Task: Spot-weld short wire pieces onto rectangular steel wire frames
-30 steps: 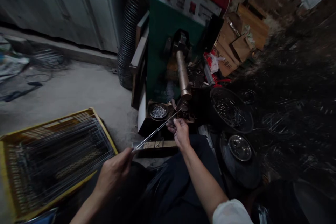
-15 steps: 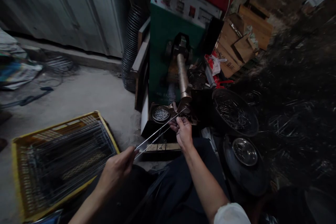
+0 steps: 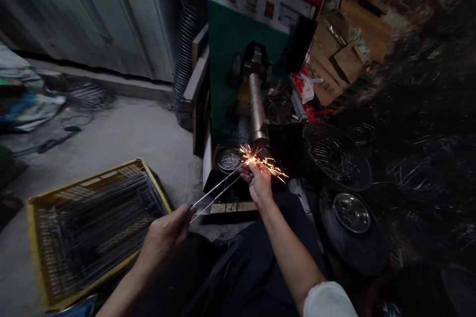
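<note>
My left hand [image 3: 171,228] is closed around the near end of a thin metal rod frame [image 3: 213,190], whose two long wires run up to the right. At the far end my right hand [image 3: 257,181] pinches close to the tips; a small part may be between its fingers, but I cannot make it out. Orange sparks [image 3: 273,166] spray from the spot where the wires meet the electrodes of a green spot welder [image 3: 228,69]. Its thick metal arm [image 3: 256,104] reaches down just above my right fingers. Beside them sits a round dish of small metal pieces [image 3: 229,159].
A yellow crate [image 3: 98,178] of wire frames stands at left on the floor. To the right are a dark pan of metal pieces [image 3: 334,158] and a shiny round bowl [image 3: 351,213]. Cardboard boxes [image 3: 327,69] and a coiled black hose [image 3: 185,67] flank the machine.
Sparks have burst out at the rod ends, and a green light has come on beside the red one on the panel. Both hands keep nearly the same place and grip.
</note>
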